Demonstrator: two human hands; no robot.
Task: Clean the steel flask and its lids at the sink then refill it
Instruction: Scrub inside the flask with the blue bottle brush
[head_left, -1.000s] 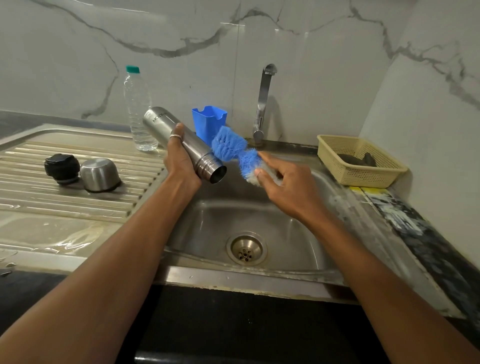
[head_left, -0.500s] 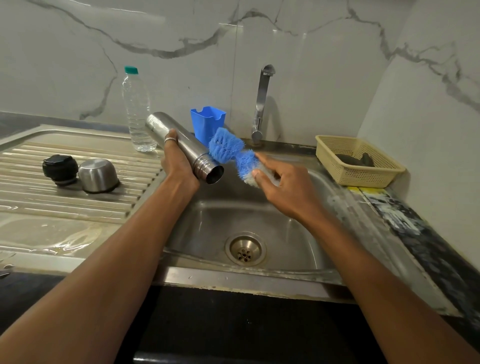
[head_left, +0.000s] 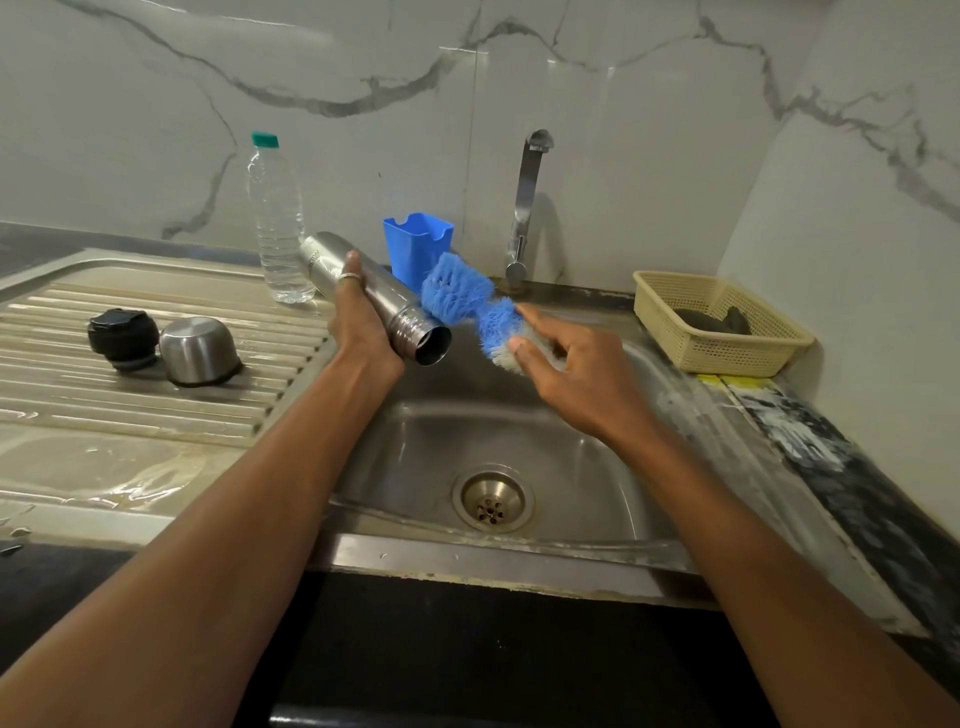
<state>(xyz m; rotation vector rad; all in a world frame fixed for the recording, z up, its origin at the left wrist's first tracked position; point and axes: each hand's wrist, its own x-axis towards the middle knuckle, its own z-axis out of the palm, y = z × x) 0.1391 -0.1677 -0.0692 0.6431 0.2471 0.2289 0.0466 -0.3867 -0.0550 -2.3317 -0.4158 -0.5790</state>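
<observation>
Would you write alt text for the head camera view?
Over a steel sink, the left hand holds an open steel flask tilted while the right hand holds a blue bottle brush near its mouth. Two lids rest on the drainboard.

No text, brand, number or sign can be read anywhere in the view. The steel flask (head_left: 363, 291) carries a small dark marking near its base, but it is too small and blurred to make out. The clear plastic water bottle (head_left: 277, 228) with the green cap shows no label.
</observation>
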